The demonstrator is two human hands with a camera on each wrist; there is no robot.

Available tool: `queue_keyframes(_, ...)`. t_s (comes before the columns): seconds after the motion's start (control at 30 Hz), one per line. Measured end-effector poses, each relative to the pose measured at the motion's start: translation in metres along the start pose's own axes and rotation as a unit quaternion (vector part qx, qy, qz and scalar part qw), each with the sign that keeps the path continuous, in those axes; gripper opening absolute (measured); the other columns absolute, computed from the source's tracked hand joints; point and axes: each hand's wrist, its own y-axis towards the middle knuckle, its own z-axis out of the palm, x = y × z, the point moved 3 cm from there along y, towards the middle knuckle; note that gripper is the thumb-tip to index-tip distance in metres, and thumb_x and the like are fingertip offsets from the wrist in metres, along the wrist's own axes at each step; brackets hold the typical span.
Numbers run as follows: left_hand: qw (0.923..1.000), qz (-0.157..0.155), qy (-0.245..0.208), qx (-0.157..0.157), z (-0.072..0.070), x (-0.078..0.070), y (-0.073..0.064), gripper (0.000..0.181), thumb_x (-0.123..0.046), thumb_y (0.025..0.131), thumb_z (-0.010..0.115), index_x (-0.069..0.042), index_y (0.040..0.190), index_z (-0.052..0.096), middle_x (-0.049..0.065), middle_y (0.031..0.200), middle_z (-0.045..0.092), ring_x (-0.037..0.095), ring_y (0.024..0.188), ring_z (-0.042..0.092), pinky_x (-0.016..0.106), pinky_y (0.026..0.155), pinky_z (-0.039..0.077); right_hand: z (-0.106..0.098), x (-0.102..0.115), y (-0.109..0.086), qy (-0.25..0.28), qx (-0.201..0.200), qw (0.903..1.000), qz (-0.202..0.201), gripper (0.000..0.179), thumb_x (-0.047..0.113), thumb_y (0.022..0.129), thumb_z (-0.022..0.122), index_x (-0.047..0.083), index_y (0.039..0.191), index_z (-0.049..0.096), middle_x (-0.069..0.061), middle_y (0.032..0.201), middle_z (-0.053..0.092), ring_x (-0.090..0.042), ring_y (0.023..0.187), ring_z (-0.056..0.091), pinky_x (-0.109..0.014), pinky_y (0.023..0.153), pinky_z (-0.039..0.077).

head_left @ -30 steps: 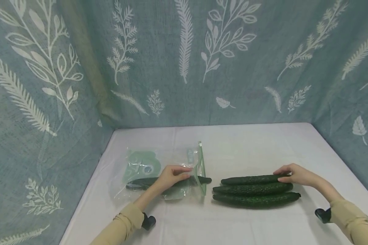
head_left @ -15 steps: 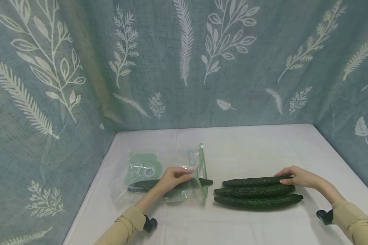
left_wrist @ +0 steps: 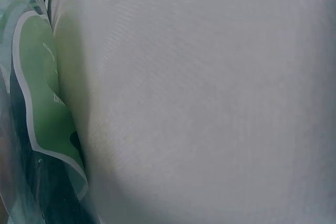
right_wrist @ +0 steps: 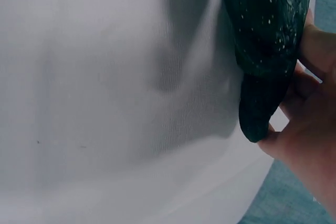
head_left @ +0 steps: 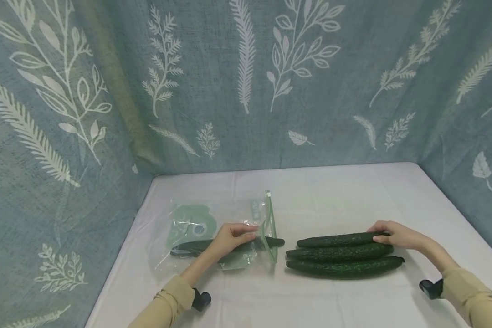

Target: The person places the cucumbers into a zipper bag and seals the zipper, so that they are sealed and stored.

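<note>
In the head view, my left hand (head_left: 227, 238) pinches the near side of the mouth of a clear zip bag (head_left: 233, 207) with green print. One cucumber (head_left: 190, 246) lies inside it, its right tip poking out past the green zip edge (head_left: 272, 214). Right of the bag, three dark cucumbers lie side by side. My right hand (head_left: 397, 234) grips the right end of the farthest cucumber (head_left: 332, 239), thumb on the near side. The middle cucumber (head_left: 338, 253) and the nearest cucumber (head_left: 344, 268) are untouched. The right wrist view has a cucumber (right_wrist: 268, 30) beside the fingers.
A white cloth (head_left: 311, 300) covers the table. Blue-green curtains with white leaf patterns (head_left: 295, 136) hang behind it and along both sides. The bag's printed panel (left_wrist: 44, 77) fills the left edge of the left wrist view.
</note>
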Motion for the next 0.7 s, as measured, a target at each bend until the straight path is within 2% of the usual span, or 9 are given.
queue_keyframes(0.17, 1.0000, 0.005, -0.004, 0.000, 0.000, 0.000, 0.000, 0.031, -0.019, 0.088, 0.067, -0.005, 0.116, 0.066, 0.012, 0.121, 0.066, 0.028, 0.119, 0.058, 0.021, 0.098, 0.048, 0.004, 0.004, -0.004, -0.016, -0.028, 0.9994, 0.014, 0.033, 0.016, 0.095, 0.056, -0.010, 0.115, 0.059, -0.024, 0.112, 0.064, -0.045, 0.106, 0.058, -0.051, 0.087, 0.051)
queue_keyframes(0.23, 1.0000, 0.006, -0.002, -0.002, 0.000, -0.001, -0.001, 0.031, -0.019, 0.088, 0.067, -0.005, 0.115, 0.066, 0.012, 0.121, 0.066, 0.028, 0.119, 0.059, 0.020, 0.098, 0.048, 0.005, 0.004, -0.005, -0.018, -0.034, 0.9992, 0.010, 0.034, 0.017, 0.095, 0.055, -0.009, 0.115, 0.059, -0.024, 0.112, 0.064, -0.045, 0.106, 0.058, -0.052, 0.087, 0.051)
queue_keyframes(0.37, 1.0000, -0.001, 0.006, -0.006, 0.001, -0.002, -0.001, 0.031, -0.019, 0.088, 0.067, -0.006, 0.115, 0.067, 0.011, 0.121, 0.066, 0.026, 0.118, 0.059, 0.030, 0.101, 0.048, 0.007, 0.002, -0.007, -0.019, -0.046, 0.9988, 0.001, 0.033, 0.017, 0.097, 0.053, -0.009, 0.116, 0.059, -0.022, 0.112, 0.065, -0.042, 0.104, 0.059, -0.047, 0.085, 0.052)
queue_keyframes(0.47, 0.9999, -0.006, 0.008, -0.006, 0.002, -0.003, -0.002, 0.031, -0.020, 0.088, 0.067, -0.007, 0.116, 0.066, 0.010, 0.121, 0.066, 0.026, 0.119, 0.059, 0.037, 0.103, 0.047, 0.008, 0.002, -0.009, 0.001, -0.050, 0.9988, 0.001, 0.034, 0.017, 0.099, 0.050, -0.009, 0.119, 0.057, -0.024, 0.116, 0.063, -0.043, 0.107, 0.057, -0.045, 0.086, 0.053)
queue_keyframes(0.7, 1.0000, -0.001, 0.003, -0.007, 0.000, -0.002, -0.001, 0.031, -0.020, 0.088, 0.067, -0.007, 0.116, 0.067, 0.010, 0.121, 0.066, 0.027, 0.120, 0.058, 0.039, 0.104, 0.047, 0.006, 0.007, -0.011, 0.082, -0.038, 0.9953, 0.036, 0.043, 0.024, 0.102, 0.044, -0.009, 0.129, 0.050, -0.033, 0.130, 0.051, -0.051, 0.121, 0.045, -0.055, 0.094, 0.047)
